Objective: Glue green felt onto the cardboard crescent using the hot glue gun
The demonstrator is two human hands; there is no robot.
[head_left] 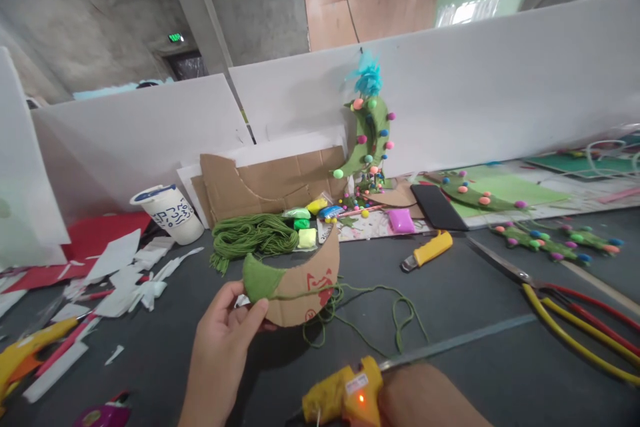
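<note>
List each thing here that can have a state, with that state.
Cardboard crescent: held up in left hand, one tip wrapped in green yarn, rest bare.
Hot glue gun: indicator lit, by right hand; grip hidden.
Utility knife: lying flat, blade unclear.
Scissors: lying flat, blades together.
Paper cup: upright.
Yarn skein: loosely bundled.
Decorated crescent: standing upright, pompoms attached.

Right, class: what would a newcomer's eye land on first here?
Probably the finished green crescent, studded with bright pompoms and topped with a teal feather tuft, standing at the back against the white board. Next, near the camera, the left hand pinching a cardboard crescent partly wrapped in green yarn, and the right hand with a yellow hot glue gun, its light glowing orange.
</note>
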